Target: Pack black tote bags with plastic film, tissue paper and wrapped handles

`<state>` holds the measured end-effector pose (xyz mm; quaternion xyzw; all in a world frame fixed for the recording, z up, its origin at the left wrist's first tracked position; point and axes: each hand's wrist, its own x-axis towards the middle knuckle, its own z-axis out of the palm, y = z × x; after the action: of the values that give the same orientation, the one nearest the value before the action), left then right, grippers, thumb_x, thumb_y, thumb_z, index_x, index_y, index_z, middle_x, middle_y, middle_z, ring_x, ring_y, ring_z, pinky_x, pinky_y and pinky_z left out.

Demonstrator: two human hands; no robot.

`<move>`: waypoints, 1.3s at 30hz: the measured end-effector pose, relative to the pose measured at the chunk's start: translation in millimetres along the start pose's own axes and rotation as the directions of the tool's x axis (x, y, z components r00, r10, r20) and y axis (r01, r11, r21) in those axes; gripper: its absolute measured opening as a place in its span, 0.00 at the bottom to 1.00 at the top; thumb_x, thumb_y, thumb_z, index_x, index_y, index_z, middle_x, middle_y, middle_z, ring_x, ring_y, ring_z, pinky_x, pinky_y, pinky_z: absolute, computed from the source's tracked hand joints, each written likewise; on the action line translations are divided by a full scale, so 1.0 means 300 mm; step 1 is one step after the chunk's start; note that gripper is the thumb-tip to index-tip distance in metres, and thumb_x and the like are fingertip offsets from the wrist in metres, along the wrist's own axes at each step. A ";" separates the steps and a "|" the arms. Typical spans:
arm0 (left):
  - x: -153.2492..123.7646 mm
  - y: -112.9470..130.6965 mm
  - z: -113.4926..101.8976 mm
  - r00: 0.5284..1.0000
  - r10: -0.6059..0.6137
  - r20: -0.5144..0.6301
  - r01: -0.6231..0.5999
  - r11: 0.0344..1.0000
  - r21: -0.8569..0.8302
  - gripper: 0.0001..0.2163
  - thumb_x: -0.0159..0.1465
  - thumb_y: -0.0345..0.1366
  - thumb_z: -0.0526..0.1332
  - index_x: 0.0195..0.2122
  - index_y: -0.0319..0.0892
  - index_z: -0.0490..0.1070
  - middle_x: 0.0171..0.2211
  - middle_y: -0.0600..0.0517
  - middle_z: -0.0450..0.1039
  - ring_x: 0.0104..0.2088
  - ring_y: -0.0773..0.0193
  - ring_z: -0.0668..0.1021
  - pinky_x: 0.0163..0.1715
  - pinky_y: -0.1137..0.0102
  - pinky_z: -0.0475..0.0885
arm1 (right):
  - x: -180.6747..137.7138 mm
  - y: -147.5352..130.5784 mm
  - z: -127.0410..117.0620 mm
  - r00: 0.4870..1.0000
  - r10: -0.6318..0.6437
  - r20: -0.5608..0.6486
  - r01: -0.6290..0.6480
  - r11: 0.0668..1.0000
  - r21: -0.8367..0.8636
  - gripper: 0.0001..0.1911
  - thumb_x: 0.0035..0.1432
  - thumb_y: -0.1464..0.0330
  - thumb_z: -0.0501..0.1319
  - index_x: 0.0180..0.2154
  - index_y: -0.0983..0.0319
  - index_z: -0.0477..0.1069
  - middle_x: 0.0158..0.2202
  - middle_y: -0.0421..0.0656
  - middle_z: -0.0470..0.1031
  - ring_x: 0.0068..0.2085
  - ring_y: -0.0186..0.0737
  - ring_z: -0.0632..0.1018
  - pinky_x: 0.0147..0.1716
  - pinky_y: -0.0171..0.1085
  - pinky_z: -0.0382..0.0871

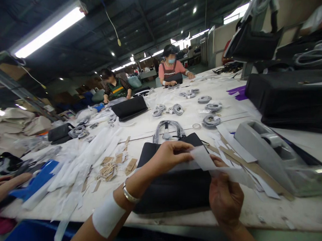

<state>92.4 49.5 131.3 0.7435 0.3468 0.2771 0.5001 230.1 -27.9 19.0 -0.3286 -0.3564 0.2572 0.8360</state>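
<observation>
A black handbag (170, 194) lies on the white table right in front of me, its handles (168, 125) wrapped in clear film and pointing away. Above the bag, my left hand (174, 155) pinches one end of a thin, translucent white strip (203, 158) between thumb and fingers. My right hand (225, 197) is closed around the same strip, whose tail (239, 175) sticks out to the right. The strip is bent between the two hands. A white band (109, 215) and a silver bangle (129, 191) circle my left forearm and wrist.
A grey tape dispenser (267, 155) stands at right beside cardboard and paper strips (240, 153). Brown string tags (111, 170) and white wrapping strips (80, 163) lie left. Wrapped strap coils (211, 121) and another black bag (130, 107) are farther back. Co-workers (171, 69) sit across; another person's arms (9, 184) reach in left.
</observation>
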 end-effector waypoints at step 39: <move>0.286 -0.108 -0.053 0.903 -0.199 0.382 0.174 0.980 0.099 0.17 0.65 0.39 0.60 0.53 0.36 0.69 0.38 0.46 0.77 0.35 0.63 0.80 0.38 0.67 0.74 | -0.025 0.110 0.033 0.622 0.156 0.767 0.564 0.591 -0.577 0.26 0.67 0.74 0.49 0.65 0.56 0.60 0.63 0.43 0.67 0.65 0.45 0.65 0.64 0.57 0.56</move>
<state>124.7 134.6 112.0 0.7626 0.3182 0.0635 0.5595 211.5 -7.7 -3.2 -0.4689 -0.7823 0.0767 0.4027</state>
